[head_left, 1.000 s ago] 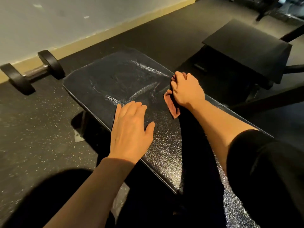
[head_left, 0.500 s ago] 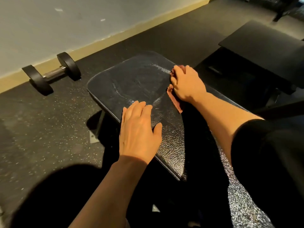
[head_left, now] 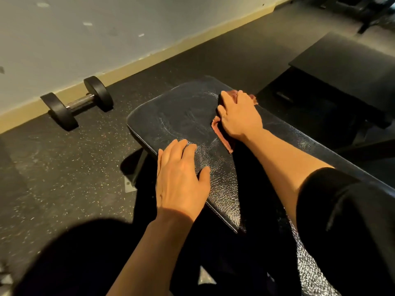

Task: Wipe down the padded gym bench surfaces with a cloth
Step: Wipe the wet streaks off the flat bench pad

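Note:
A black padded bench (head_left: 177, 116) runs from the middle of the view down to the lower right, its surface streaked with damp marks. My right hand (head_left: 239, 116) grips a reddish-brown cloth (head_left: 222, 135) and presses it on the pad near the far right edge; most of the cloth is hidden under the hand. My left hand (head_left: 181, 178) rests flat on the near left edge of the pad, fingers straight and together.
A black dumbbell (head_left: 77, 101) lies on the speckled rubber floor by the wall at the left. A second black padded bench (head_left: 346, 60) stands to the right. The bench's metal foot (head_left: 130, 184) shows below the pad's left edge.
My right hand has slid the cloth a little farther toward the pad's far end. The left hand stays pressed at the near edge. The view has shifted left.

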